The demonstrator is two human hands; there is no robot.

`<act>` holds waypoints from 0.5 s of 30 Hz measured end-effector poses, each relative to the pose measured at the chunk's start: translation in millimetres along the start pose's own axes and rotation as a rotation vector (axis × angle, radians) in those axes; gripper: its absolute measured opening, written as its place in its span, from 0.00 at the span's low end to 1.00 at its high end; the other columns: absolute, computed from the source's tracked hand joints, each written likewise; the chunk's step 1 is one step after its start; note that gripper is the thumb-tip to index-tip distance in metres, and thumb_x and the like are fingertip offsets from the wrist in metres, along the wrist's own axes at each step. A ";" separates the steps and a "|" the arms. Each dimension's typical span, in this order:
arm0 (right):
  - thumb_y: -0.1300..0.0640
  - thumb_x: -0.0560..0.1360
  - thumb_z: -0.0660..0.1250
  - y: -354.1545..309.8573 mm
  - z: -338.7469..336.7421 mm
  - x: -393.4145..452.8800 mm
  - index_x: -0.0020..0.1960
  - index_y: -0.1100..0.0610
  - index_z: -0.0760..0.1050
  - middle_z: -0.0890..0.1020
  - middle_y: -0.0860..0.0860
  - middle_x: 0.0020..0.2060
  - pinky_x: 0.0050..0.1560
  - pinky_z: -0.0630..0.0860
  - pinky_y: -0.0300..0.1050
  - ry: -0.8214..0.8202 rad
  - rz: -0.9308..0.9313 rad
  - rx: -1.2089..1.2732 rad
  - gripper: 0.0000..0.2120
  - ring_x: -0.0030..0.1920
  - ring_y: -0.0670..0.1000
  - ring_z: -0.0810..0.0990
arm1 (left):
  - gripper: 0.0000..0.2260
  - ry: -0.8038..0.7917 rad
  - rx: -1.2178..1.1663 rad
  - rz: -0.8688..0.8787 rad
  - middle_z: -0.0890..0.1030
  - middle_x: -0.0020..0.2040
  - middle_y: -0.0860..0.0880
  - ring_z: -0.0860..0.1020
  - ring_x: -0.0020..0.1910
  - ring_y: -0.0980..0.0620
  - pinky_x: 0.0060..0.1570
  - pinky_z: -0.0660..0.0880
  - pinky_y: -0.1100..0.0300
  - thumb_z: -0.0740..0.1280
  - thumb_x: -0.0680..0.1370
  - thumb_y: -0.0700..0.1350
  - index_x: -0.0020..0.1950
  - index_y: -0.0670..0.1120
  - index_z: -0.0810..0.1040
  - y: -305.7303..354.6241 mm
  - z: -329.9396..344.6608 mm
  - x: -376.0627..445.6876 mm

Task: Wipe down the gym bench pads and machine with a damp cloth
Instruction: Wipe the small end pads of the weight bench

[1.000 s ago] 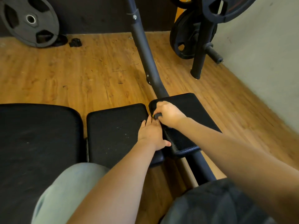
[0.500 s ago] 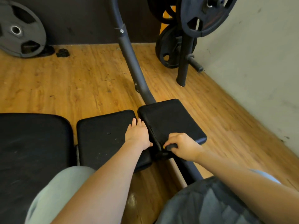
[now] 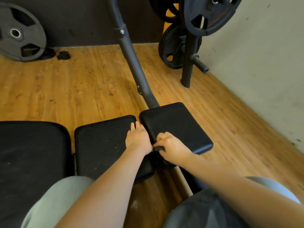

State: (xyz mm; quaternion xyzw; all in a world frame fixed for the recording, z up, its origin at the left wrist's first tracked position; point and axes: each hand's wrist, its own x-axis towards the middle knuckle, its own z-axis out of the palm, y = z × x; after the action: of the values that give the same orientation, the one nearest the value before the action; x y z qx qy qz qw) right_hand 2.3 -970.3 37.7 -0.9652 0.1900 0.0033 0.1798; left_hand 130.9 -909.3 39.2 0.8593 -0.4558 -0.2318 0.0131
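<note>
Down near the middle of the frame, the left hand [image 3: 137, 140] lies flat with straight fingers on the right edge of the middle bench pad [image 3: 105, 145], fingertips pointing toward the top of the frame. Just to its right, the right hand [image 3: 172, 147] has its fingers curled round a small dark cloth [image 3: 158, 148], of which only a bit shows under the thumb, and it presses that cloth at the near left edge of the tilted right pad [image 3: 177, 127], by the narrow gap between the two pads. A larger pad [image 3: 31, 158] fills the left side of the frame. A dark metal frame tube [image 3: 133, 63] runs from the far edge of the right pad up to the top centre. At upper right a rack post [image 3: 189, 63] carries black weight plates [image 3: 209, 14], and another plate [image 3: 18, 32] leans against the dark wall at upper left. Wooden floor [image 3: 65, 89] lies beneath. The person's knees in grey fabric show at the bottom.
</note>
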 end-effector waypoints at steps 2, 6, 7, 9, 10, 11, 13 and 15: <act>0.62 0.76 0.63 3.6 -4.9 -17.8 0.58 0.56 0.79 0.75 0.50 0.53 0.57 0.68 0.39 -0.041 0.019 0.068 0.13 0.53 0.49 0.71 | 0.42 -0.009 -0.012 0.014 0.43 0.78 0.43 0.42 0.77 0.43 0.75 0.51 0.50 0.69 0.75 0.50 0.77 0.39 0.44 -0.1 -1.9 -2.8; 0.63 0.74 0.68 15.0 -20.6 -20.8 0.49 0.58 0.81 0.80 0.52 0.45 0.50 0.72 0.41 0.158 0.392 0.476 0.06 0.46 0.49 0.77 | 0.43 -0.031 0.001 0.056 0.45 0.78 0.42 0.43 0.77 0.43 0.74 0.51 0.50 0.69 0.75 0.53 0.78 0.38 0.45 3.9 -3.0 -10.7; 0.63 0.74 0.68 16.0 -29.6 -19.1 0.46 0.59 0.80 0.81 0.54 0.41 0.44 0.74 0.45 0.247 0.545 0.759 0.03 0.41 0.52 0.78 | 0.42 -0.029 0.004 0.077 0.45 0.78 0.42 0.43 0.77 0.43 0.74 0.51 0.50 0.69 0.76 0.52 0.78 0.39 0.46 5.6 -2.7 -11.9; 0.59 0.76 0.65 15.4 -48.1 -16.9 0.43 0.60 0.78 0.82 0.55 0.33 0.33 0.74 0.43 0.317 0.713 1.385 0.06 0.33 0.53 0.79 | 0.43 -0.027 0.020 0.121 0.46 0.78 0.42 0.44 0.77 0.43 0.74 0.52 0.50 0.70 0.75 0.53 0.78 0.39 0.46 8.9 -3.2 -13.5; 0.55 0.77 0.63 14.1 -56.0 -17.9 0.42 0.61 0.78 0.82 0.55 0.31 0.30 0.75 0.40 0.304 0.731 1.614 0.11 0.30 0.52 0.80 | 0.44 -0.030 0.034 0.145 0.46 0.78 0.43 0.44 0.77 0.43 0.74 0.52 0.49 0.70 0.74 0.54 0.78 0.40 0.46 10.9 -4.1 -13.7; 0.53 0.78 0.61 12.7 -61.9 -18.5 0.41 0.61 0.78 0.82 0.55 0.31 0.29 0.76 0.39 0.283 0.734 1.751 0.14 0.30 0.51 0.81 | 0.45 -0.033 0.049 0.164 0.46 0.78 0.42 0.44 0.77 0.43 0.74 0.52 0.49 0.71 0.74 0.55 0.78 0.39 0.46 12.6 -5.4 -12.8; 0.53 0.79 0.60 11.9 -65.4 -18.2 0.42 0.61 0.77 0.83 0.55 0.32 0.36 0.79 0.43 0.240 0.718 1.851 0.14 0.31 0.52 0.82 | 0.48 -0.036 0.058 0.177 0.45 0.78 0.42 0.43 0.77 0.43 0.74 0.51 0.49 0.71 0.72 0.58 0.78 0.39 0.45 14.3 -6.6 -8.8; 0.59 0.78 0.61 14.9 -61.9 -11.4 0.45 0.59 0.74 0.83 0.53 0.31 0.41 0.79 0.47 0.210 0.720 1.794 0.06 0.32 0.51 0.81 | 0.50 -0.030 0.032 0.156 0.44 0.78 0.42 0.42 0.77 0.43 0.74 0.50 0.49 0.72 0.70 0.60 0.78 0.39 0.45 14.1 -7.1 -2.0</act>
State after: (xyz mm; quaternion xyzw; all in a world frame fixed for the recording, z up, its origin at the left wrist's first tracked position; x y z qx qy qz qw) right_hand -17.6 -1000.5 91.3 -0.3487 0.4210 -0.1739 0.8191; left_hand 121.9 -917.3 49.6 0.8176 -0.5254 -0.2354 0.0105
